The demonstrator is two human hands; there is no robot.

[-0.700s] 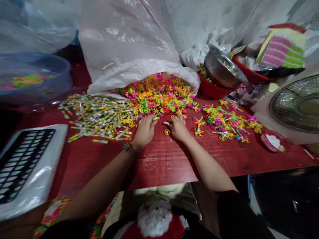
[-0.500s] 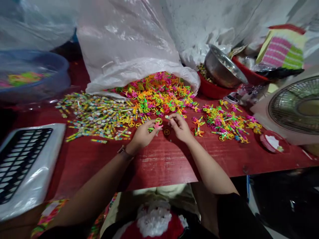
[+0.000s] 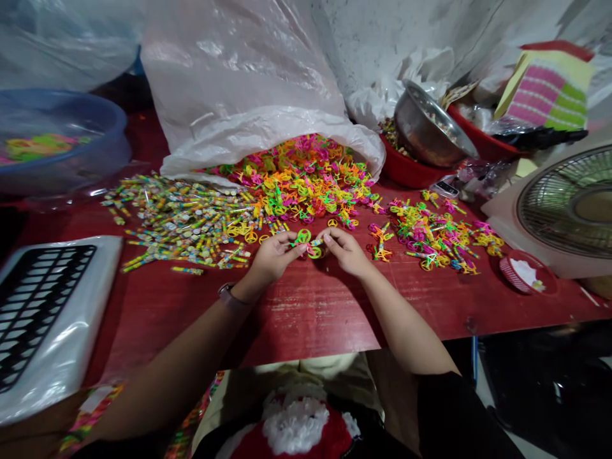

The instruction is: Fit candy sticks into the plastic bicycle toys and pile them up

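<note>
My left hand pinches a small plastic toy, green and pink with spoked wheels, over the red table. From the other side my right hand grips the end of a short printed tube, whose other end meets the toy's pink part. Whether the tube is inside the toy or only touching it, I cannot tell. Left of my hands lies a heap of similar printed tubes. Just beyond my fingers, bright plastic toys spill from a large white plastic bag.
On the right is a pile of toys with tubes, then a small red basket and a fan. A metal bowl tilts behind. At left are a blue basin and a black rack-like thing on plastic.
My right hand has brought the tube leftward and slightly down against the toy. Both hands are now closer together. The view has shifted slightly.
</note>
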